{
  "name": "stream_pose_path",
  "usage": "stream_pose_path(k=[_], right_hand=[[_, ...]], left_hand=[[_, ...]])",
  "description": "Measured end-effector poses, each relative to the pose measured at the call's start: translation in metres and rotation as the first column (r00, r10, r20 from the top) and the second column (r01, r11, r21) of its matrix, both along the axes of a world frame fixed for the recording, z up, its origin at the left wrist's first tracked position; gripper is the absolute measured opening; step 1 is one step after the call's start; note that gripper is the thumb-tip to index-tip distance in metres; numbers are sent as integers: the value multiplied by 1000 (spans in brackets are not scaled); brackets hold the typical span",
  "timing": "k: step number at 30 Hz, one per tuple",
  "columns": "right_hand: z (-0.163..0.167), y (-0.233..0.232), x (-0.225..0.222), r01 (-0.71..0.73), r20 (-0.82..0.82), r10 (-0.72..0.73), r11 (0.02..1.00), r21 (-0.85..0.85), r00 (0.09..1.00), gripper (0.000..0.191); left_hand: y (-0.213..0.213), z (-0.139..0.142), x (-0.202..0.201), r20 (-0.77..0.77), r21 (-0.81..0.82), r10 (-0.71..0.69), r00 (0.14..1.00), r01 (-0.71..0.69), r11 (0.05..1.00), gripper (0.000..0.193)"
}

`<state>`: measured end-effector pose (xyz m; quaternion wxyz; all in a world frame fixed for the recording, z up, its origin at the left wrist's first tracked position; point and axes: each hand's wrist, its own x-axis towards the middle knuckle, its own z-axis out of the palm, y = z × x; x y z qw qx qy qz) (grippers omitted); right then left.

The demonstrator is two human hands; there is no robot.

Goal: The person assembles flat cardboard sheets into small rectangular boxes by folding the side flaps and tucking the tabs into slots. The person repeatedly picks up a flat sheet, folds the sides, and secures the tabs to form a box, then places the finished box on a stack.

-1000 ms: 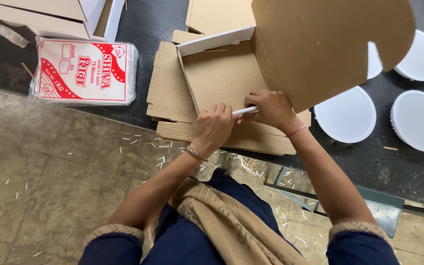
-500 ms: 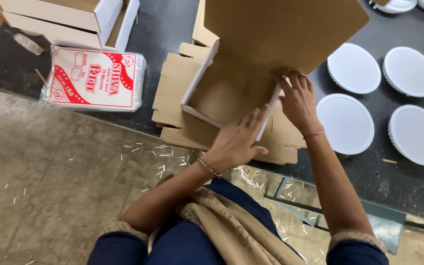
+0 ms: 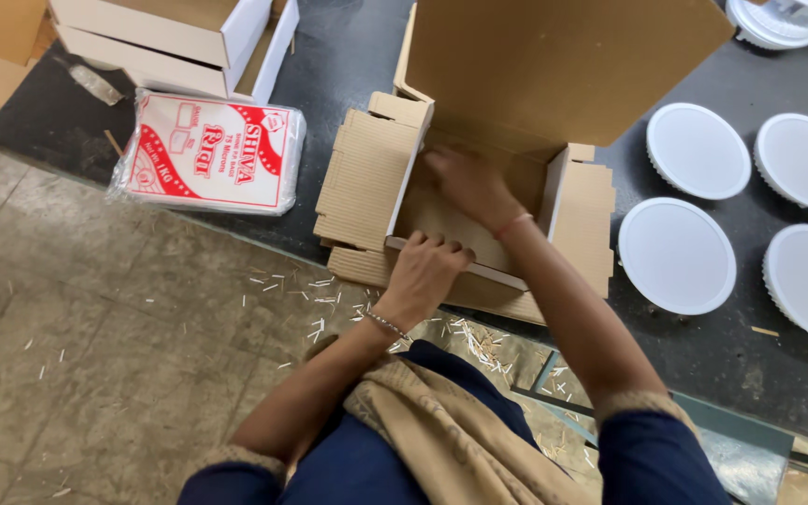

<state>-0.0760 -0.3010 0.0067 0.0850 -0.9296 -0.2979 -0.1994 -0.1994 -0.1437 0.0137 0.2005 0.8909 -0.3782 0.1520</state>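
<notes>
The left hand [image 3: 430, 269] curls its fingers over the near wall of the cardboard box [image 3: 479, 201] at 12 o'clock; the right hand [image 3: 467, 184] presses flat inside, holding nothing; the raised lid may fall on them.

raised box lid [image 3: 553, 65] blocks far side, white discs [image 3: 677, 254] right

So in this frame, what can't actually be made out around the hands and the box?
- Head view: the floor of the cardboard box is partly hidden by the right hand pressed inside it.
- The left hand grips the near wall; its fingertips curl out of sight.
- The box's raised lid hides the table behind it.
- The white round discs at right are cut off by the frame edge.
- The stacked white boxes run past the top edge.
</notes>
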Motion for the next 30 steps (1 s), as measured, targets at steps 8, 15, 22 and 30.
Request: stream_pose_path(k=[8,15,22,30], right_hand=[[46,-12,-40,161,-237,-151,987,23,960,8],[123,-143,-192,403,-778,-347,906,-132,524,31],[31,-198,-249,734,-115,-727,678,35,677,73],[-33,-230,-242,725,-67,-722,683,94,689,58]], left_hand=[[2,-2,-2,-95,-143,2,995,-16,990,20],[-10,3,-5,-142,-155,60,988,-82,985,21],[-10,31,-9,-115,-154,65,991,-82,985,17],[0,27,20,-50,-75,227,973,-230,970,15]])
